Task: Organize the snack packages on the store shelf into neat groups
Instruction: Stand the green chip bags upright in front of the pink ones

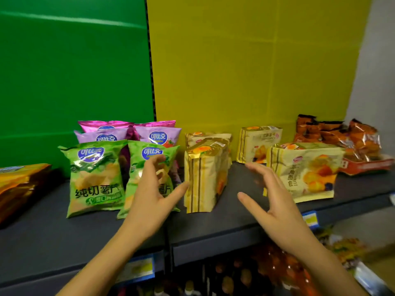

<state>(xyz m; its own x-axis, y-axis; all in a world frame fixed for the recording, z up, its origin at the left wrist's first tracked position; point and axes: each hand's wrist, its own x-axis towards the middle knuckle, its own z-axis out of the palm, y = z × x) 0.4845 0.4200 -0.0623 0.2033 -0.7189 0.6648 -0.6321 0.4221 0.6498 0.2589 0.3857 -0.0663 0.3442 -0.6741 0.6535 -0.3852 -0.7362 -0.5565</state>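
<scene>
Two green chip bags (95, 178) stand side by side at the front of the dark shelf (224, 216), with purple chip bags (158, 135) and pink ones behind. A yellow bread package (203, 178) stands edge-on in the middle, with another behind it. Two more yellow bread packages (307, 174) face front on the right. My left hand (151, 195) is open in front of the right green bag, its thumb near the edge-on package. My right hand (275, 201) is open to the right of that package, holding nothing.
Orange snack bags (342, 135) are piled at the back right, on top of a red package. An orange-gold package (19, 184) lies at the far left. Green and yellow panels back the shelf. Price tags (310, 218) hang on the shelf's front edge, with goods below.
</scene>
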